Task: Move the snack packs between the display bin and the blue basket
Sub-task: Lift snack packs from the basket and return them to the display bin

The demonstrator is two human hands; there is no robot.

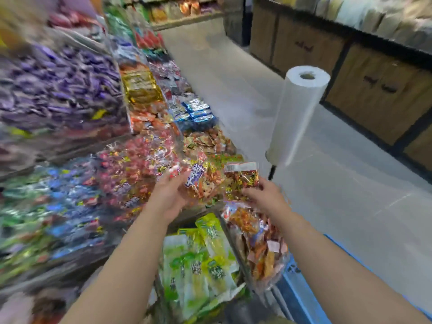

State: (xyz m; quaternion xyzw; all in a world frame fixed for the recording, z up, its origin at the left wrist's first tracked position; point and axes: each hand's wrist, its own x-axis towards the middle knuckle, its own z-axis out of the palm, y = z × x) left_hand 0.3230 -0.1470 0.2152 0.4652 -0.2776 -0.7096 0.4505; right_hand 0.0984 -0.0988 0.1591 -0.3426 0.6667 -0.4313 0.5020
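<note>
My left hand (171, 195) holds a clear snack pack with a purple label (198, 181) over the near display bin (210, 146). My right hand (265, 195) pinches a second clear pack of red and gold snacks (240, 180) by its lower edge, just right of the first. Below my forearms lies the blue basket (301, 284), seen by its rim at the lower right. Beside it sit orange snack packs (259, 244) and green packs (198, 260). The frame is motion-blurred.
Tiered bins of wrapped sweets fill the left side, purple ones (58, 90) high up. A white roll of plastic bags (297, 113) stands on a pole right of the bins. The grey aisle floor (233, 73) runs ahead, with wooden cabinets (374, 90) on the right.
</note>
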